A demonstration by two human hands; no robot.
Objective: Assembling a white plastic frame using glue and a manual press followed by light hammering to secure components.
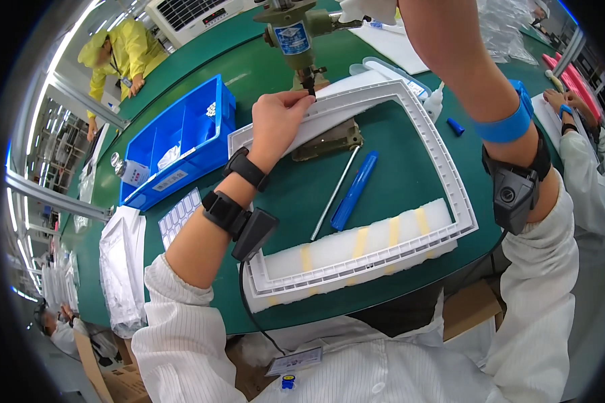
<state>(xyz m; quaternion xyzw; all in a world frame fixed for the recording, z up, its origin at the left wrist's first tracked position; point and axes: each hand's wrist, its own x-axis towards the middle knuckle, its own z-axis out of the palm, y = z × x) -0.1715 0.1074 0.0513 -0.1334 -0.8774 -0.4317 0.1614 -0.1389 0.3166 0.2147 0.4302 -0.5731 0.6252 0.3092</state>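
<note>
My left hand (279,124) reaches over the far side of a rectangular white plastic frame (444,161). Its thumb and index finger are pinched together right at the tip of a green hand press (292,40); what they hold is hidden. My right forearm (457,67) is raised past the press, and that hand lies beyond the upper edge of the view. The frame's near side rests on a white foam pad (333,252) with yellow strips. Inside the frame's opening lie a blue marker (356,191), a thin metal rod (336,193) and a worn metal block (329,140).
At the left stands a blue divided bin (148,187) with small white parts and a bottle (133,172). Near it lie a label sheet (179,216) and plastic bags (122,269). To the right are a white squeeze bottle (434,104) and a blue cap (455,127). Other people work nearby.
</note>
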